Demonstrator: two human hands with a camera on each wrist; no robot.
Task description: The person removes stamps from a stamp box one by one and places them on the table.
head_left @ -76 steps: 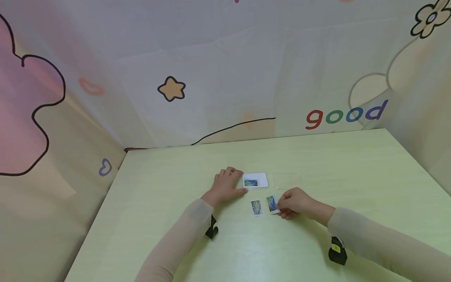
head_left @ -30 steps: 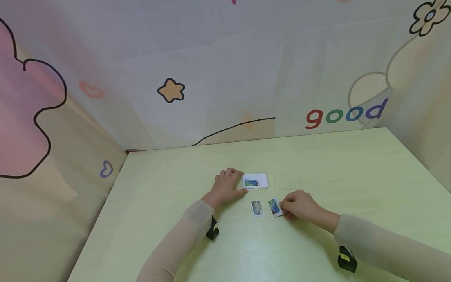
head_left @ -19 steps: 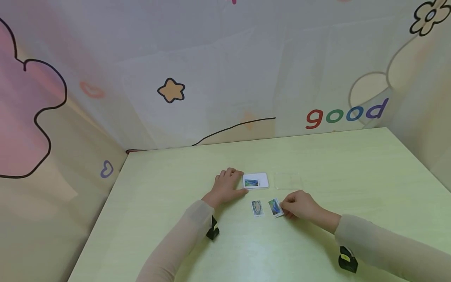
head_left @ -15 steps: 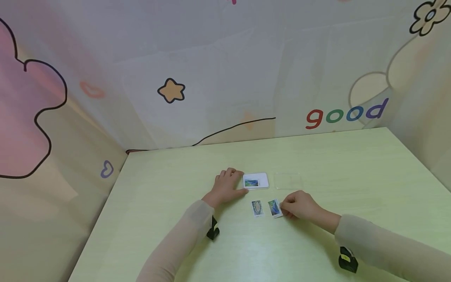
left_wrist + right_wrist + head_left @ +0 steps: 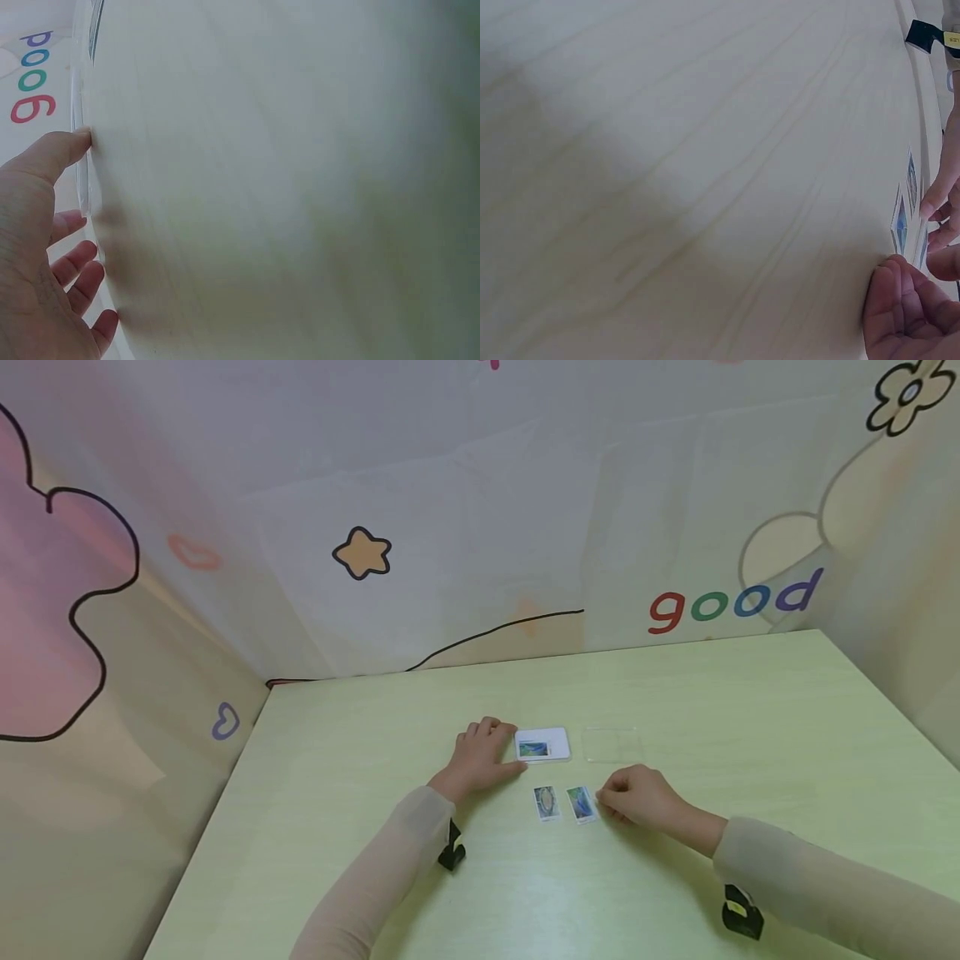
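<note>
My left hand [image 5: 480,755] holds the left end of a flat white case [image 5: 558,743], thumb at the near corner and index finger at the far one. A small stamp-like picture card [image 5: 534,749] lies on the case. Nearer me lie two more cards: one with an oval picture [image 5: 546,803] and one blue and green [image 5: 581,805]. My right hand [image 5: 637,793] rests at the right edge of the blue-green card, fingers curled. Whether its fingertips touch or pinch that edge is hidden in both the head and right wrist views.
A clear, see-through plastic lid or tray [image 5: 611,745] lies just right of the white case. All this is on a pale wood-grain table [image 5: 735,710], with a printed backdrop [image 5: 465,527] rising at its back edge and along the sides.
The blue-green card, earlier tilted at my right fingertips with a pale edge showing, now lies flatter and slightly farther left. My right hand has drifted a little rightward. My left hand stays put.
</note>
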